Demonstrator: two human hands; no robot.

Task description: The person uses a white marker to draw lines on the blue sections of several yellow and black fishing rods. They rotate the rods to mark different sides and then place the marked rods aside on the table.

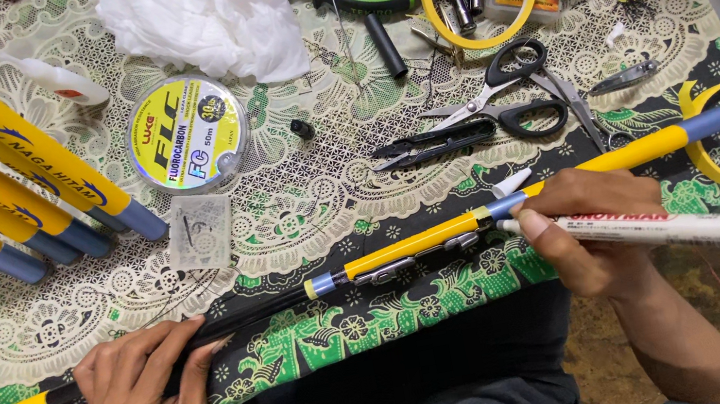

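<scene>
Rod [417,243] lies across lower centre of surface [303,212], yellow-black. Left hand [142,393] clamps dark butt section, lower left. Right hand [582,227] grips rod plus white marker [681,229]. Advice: brace rod steady, keep marker tip light near reel seat.

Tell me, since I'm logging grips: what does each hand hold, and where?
Left hand grips the rod's black section. Right hand holds its yellow part, with a white marker by the tip end.

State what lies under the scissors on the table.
Under the scissors lies the patterned lace cloth, and another metal tool crosses beneath the handles. The table itself is covered by the cloth.
</scene>
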